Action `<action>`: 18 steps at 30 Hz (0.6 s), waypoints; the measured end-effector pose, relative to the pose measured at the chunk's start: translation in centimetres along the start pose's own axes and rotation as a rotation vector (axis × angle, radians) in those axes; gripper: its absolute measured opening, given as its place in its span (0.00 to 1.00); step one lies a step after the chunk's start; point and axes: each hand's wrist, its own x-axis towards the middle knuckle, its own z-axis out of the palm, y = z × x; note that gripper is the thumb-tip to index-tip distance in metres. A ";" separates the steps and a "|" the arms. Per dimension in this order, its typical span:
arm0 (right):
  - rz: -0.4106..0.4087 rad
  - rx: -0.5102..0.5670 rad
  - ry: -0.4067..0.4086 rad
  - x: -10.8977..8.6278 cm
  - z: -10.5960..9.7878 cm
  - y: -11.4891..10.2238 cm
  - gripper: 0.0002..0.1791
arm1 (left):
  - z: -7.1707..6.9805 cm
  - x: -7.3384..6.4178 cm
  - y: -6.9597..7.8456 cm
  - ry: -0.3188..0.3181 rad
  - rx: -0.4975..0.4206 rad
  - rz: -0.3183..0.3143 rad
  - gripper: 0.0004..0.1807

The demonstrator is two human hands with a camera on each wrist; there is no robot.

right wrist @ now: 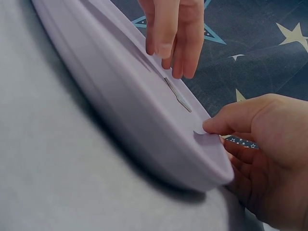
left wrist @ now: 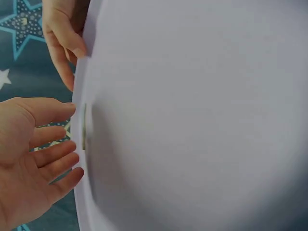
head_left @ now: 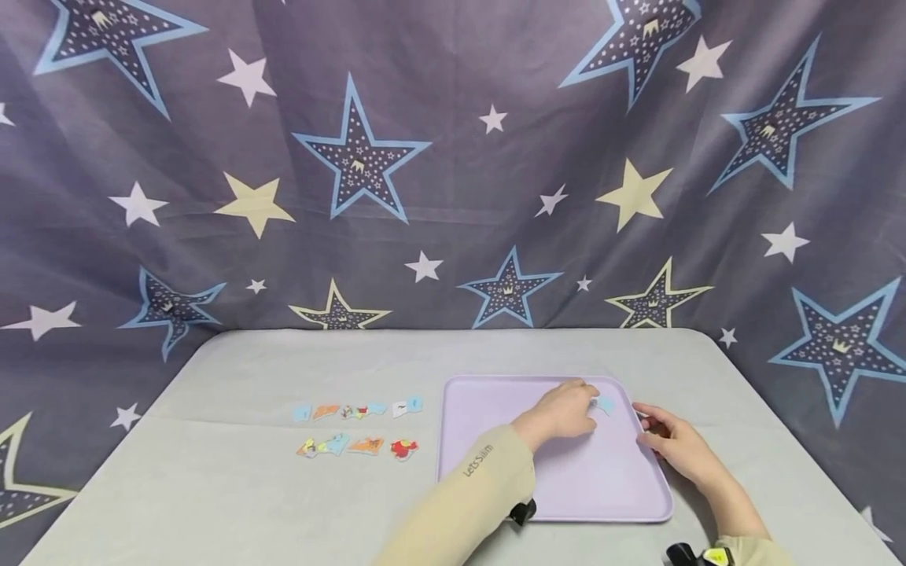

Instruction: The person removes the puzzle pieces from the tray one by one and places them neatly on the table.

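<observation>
A lilac tray [head_left: 510, 472] lies on the table, with a small light blue puzzle piece [head_left: 604, 405] flat in its far right part. My left hand [head_left: 562, 409] reaches across the tray, its fingertips right by that piece. The left wrist view shows the fingers of this hand [left wrist: 41, 154] loosely extended, and the piece [left wrist: 84, 126] thin and edge-on. My right hand [head_left: 675, 448] holds the tray's right rim. Its thumb [right wrist: 219, 122] lies over the rim while the other fingers are outside and below, as the right wrist view shows.
Left of the tray, several puzzle pieces lie in two rows: light blue and orange ones [head_left: 326, 410] at the back, a red one [head_left: 403, 448] and an orange one [head_left: 366, 446] in front. A starry curtain [head_left: 453, 196] hangs behind the grey-white table [head_left: 212, 487].
</observation>
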 end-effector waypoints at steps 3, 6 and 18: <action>0.010 0.006 0.003 0.0 -0.1 0.1 0.27 | 0.3 0.5 0.1 0.006 0.001 -0.017 0.30; 0.014 0.018 0.003 0.0 -0.1 0.0 0.27 | 0.4 1.0 0.2 -0.003 0.021 0.001 0.30; 0.025 0.005 -0.001 -0.1 -0.1 -0.3 0.27 | 0.3 1.6 0.2 -0.041 0.083 0.046 0.23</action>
